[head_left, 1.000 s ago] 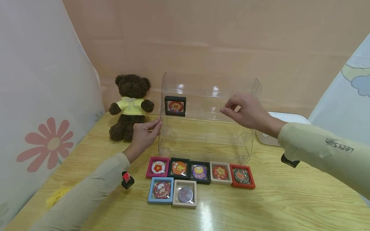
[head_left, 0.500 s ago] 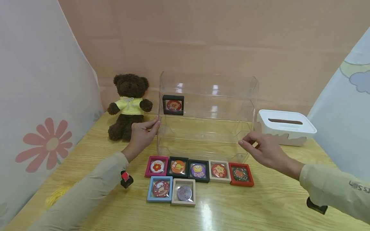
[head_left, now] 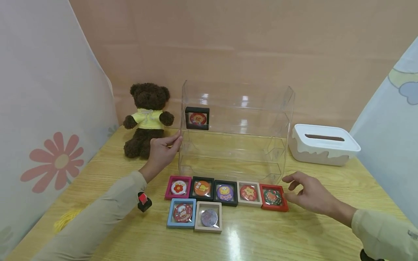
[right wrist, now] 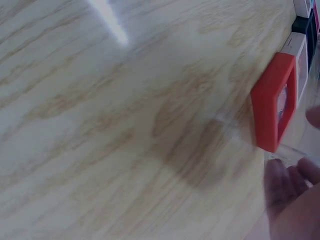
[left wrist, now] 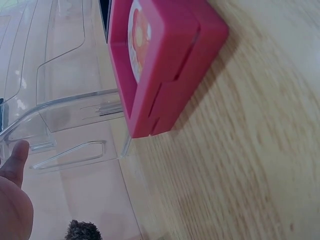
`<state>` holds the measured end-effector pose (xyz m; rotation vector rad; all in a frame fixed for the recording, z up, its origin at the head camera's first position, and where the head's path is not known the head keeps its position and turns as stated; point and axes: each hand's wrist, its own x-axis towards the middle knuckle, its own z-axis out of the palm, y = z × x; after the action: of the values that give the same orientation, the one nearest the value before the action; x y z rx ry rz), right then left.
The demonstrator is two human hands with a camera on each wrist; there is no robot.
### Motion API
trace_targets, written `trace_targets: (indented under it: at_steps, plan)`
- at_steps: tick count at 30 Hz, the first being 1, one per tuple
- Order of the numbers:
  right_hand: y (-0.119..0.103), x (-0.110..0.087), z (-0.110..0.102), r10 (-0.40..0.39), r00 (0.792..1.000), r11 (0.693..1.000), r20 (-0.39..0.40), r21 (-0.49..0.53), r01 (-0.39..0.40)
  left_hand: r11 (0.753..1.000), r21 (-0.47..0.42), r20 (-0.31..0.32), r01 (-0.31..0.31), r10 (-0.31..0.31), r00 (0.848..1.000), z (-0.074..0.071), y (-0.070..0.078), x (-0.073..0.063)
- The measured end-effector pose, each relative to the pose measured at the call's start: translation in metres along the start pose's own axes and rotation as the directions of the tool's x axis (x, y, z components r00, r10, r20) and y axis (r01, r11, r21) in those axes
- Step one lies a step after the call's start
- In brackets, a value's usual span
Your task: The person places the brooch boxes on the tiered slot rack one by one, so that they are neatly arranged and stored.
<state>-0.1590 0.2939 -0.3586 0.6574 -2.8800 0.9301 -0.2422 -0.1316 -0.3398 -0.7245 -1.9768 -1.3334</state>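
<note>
Ample table borders the red frame's edge beside right hand

Table: brightly, softly lit; 1 white glare patch near the head view's bottom edge, 1 streak in the right-wrist view.
Clear rack: small white reflections on its panels.
Pink frame: soft shadow alongside, left-wrist view.
Right hand: fingers slightly blurred, diffuse shadow nearby, right-wrist view.

Curtained nook, flower-print cloth, wood-grain table
</note>
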Motion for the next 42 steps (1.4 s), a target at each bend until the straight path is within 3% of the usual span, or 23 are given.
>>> trace_targets:
  at_steps: [3, 6, 13, 16, 27, 33, 42]
  plan:
    - [0.008, -0.004, 0.002, 0.055, 0.99, 0.997, 0.13, 0.044, -0.061, 1.0, -0.001, -0.001, 0.003, -0.003, 1.0, 0.0, -0.001, 0.0]
    - [0.015, -0.004, 0.004, 0.041, 0.981, 0.997, 0.191, 0.057, -0.053, 1.0, 0.002, -0.006, -0.002, 0.002, 1.0, 0.0, -0.002, 0.0]
    - [0.026, 0.0, 0.008, -0.064, 0.976, 0.996, 0.21, 0.069, 0.05, 1.0, -0.003, 0.004, 0.004, -0.004, 1.0, 0.001, -0.003, 0.0]
    - [0.03, -0.001, 0.009, -0.071, 0.973, 0.996, 0.219, 0.074, 0.057, 1.0, -0.011, 0.007, 0.005, -0.005, 1.0, 0.002, -0.003, 0.001]
    - [0.031, 0.002, 0.008, 0.034, 0.963, 0.983, 0.266, 0.163, -0.08, 1.0, -0.002, 0.002, 0.015, -0.015, 1.0, 0.001, -0.001, 0.001]
    - [0.032, 0.0, 0.008, 0.012, 0.975, 0.981, 0.221, 0.188, -0.054, 1.0, -0.011, -0.008, 0.005, -0.005, 1.0, 0.001, -0.003, 0.0]
    - [0.033, -0.003, 0.012, -0.088, 0.995, 0.982, 0.041, 0.172, 0.08, 1.0, -0.026, -0.003, -0.001, 0.001, 1.0, 0.001, -0.002, -0.002]
